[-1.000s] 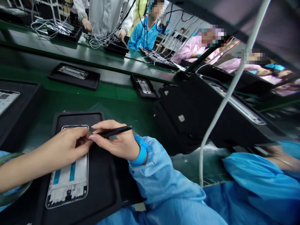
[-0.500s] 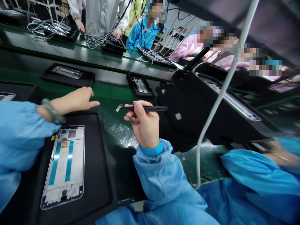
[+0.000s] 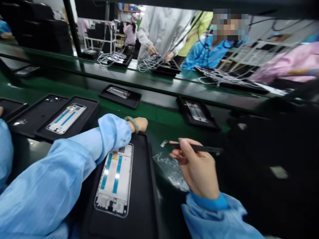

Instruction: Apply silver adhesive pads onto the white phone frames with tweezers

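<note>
And here was the left arm (image 3: 74,162), stretched long across the view, with the left hand (image 3: 141,123) loosely curled and resting, bent slightly at the wrist! Over on the other side, the right hand (image 3: 196,169) was raised, its fingers (image 3: 183,146) pinched firmly, thumb pressing against the forefinger!

A single head-worn camera looks forward and down from the person's own position, close above the left hand (image 3: 141,123), right hand (image 3: 196,167) and black tray (image 3: 141,205), out across the green tabletop (image 3: 159,116).
</note>
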Tool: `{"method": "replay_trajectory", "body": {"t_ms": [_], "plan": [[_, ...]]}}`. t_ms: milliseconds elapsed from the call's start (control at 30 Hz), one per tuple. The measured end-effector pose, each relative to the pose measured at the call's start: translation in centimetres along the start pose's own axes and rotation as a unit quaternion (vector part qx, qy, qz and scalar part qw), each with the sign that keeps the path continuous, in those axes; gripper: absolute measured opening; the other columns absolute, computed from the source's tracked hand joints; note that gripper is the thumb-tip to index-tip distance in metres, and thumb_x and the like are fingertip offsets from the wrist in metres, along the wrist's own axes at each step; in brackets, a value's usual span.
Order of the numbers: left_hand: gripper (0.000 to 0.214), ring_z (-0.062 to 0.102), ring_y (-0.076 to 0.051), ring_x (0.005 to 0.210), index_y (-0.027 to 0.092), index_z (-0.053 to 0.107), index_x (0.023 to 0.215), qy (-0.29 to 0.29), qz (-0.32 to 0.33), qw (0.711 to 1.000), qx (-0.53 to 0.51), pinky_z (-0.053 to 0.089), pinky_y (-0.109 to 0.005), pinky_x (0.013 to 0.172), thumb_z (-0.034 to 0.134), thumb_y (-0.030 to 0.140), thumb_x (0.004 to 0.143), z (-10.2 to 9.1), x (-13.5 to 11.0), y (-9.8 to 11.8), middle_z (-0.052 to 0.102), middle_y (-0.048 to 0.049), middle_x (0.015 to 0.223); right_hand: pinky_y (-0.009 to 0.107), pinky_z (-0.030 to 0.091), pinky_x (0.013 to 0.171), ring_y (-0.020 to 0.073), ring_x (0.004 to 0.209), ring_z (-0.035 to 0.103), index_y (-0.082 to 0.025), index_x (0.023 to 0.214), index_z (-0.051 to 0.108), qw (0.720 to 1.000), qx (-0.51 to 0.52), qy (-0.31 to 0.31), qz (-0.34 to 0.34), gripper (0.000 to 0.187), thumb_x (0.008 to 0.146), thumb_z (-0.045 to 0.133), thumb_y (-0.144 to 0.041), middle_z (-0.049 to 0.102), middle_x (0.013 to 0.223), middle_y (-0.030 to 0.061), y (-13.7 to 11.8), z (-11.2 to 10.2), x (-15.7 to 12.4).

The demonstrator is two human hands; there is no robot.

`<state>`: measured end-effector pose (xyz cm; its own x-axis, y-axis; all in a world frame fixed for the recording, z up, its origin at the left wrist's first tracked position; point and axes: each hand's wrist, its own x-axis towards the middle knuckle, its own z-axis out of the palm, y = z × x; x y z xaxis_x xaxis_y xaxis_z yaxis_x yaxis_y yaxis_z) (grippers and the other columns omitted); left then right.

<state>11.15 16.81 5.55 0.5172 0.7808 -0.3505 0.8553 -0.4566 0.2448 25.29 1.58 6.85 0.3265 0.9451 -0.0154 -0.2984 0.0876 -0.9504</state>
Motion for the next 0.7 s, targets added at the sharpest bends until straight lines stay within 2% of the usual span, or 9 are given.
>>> {"method": "replay_trajectory", "body": {"t_ms": [100, 233, 367, 533, 633, 700], "plan": [[0.039, 0.059, -0.022, 0.105, 0.017, 0.054, 0.121, 0.012, -0.008, 1.0, 0.012, 0.052, -0.042, 0.087, 0.059, 0.038, 0.089, 0.2, -0.1, -0.7, 0.058, -0.0094, 0.122, 0.015, 0.053, 0.045, 0.0077, 0.046, 0.061, -0.017, 0.075, 0.07, 1.0, -0.006, 0.014, 0.003, 0.038, 0.051, 0.09, -0.038, 0.07, 0.063, 0.0004, -0.1, 0.1, 0.0], [0.039, 0.059, -0.022, 0.106, 0.017, 0.053, 0.122, 0.023, 0.04, 0.999, 0.022, 0.052, -0.045, 0.088, 0.057, 0.038, 0.09, -0.1, -0.2, -1.0, 0.057, -0.0092, 0.124, 0.014, 0.052, 0.044, 0.0075, 0.046, 0.06, -0.016, 0.074, 0.07, 1.0, -0.01, 0.023, 0.009, 0.041, 0.047, 0.092, -0.039, 0.068, 0.061, 0.0001, 0.1, 0.2, 0.1], [0.037, 0.059, -0.021, 0.106, 0.018, 0.054, 0.121, -0.008, 0.085, 0.996, 0.027, 0.052, -0.044, 0.088, 0.056, 0.038, 0.09, -0.8, 0.1, -0.6, 0.057, -0.0092, 0.124, 0.015, 0.053, 0.045, 0.0076, 0.047, 0.061, -0.016, 0.076, 0.07, 1.0, -0.013, 0.02, 0.012, 0.041, 0.049, 0.091, -0.039, 0.068, 0.062, -0.0004, 0.6, 0.1, 0.2], [0.037, 0.06, -0.021, 0.104, 0.018, 0.055, 0.12, -0.026, 0.072, 0.997, 0.009, 0.053, -0.043, 0.087, 0.057, 0.038, 0.09, -0.7, -0.1, 0.6, 0.058, -0.009, 0.122, 0.015, 0.053, 0.044, 0.0076, 0.046, 0.06, -0.017, 0.077, 0.071, 1.0, -0.014, 0.02, 0.001, 0.04, 0.051, 0.091, -0.039, 0.067, 0.061, -0.001, 0.7, -0.1, -0.1], [0.037, 0.06, -0.021, 0.103, 0.017, 0.055, 0.12, 0.025, 0.035, 0.999, -0.001, 0.053, -0.043, 0.086, 0.057, 0.038, 0.09, -1.3, -1.2, 0.5, 0.058, -0.0088, 0.121, 0.017, 0.054, 0.045, 0.0082, 0.046, 0.06, -0.017, 0.076, 0.07, 1.0, -0.008, 0.019, -0.011, 0.039, 0.051, 0.091, -0.039, 0.067, 0.061, -0.001, 0.5, -0.4, -0.4], [0.037, 0.06, -0.021, 0.103, 0.018, 0.055, 0.12, 0.095, -0.009, 0.995, -0.005, 0.053, -0.043, 0.086, 0.057, 0.038, 0.09, -2.5, -3.1, -1.0, 0.058, -0.0087, 0.121, 0.018, 0.056, 0.047, 0.0088, 0.047, 0.061, -0.017, 0.074, 0.07, 1.0, -0.005, 0.021, -0.016, 0.038, 0.05, 0.091, -0.039, 0.068, 0.061, -0.0008, 0.3, -0.8, -0.6]]}}
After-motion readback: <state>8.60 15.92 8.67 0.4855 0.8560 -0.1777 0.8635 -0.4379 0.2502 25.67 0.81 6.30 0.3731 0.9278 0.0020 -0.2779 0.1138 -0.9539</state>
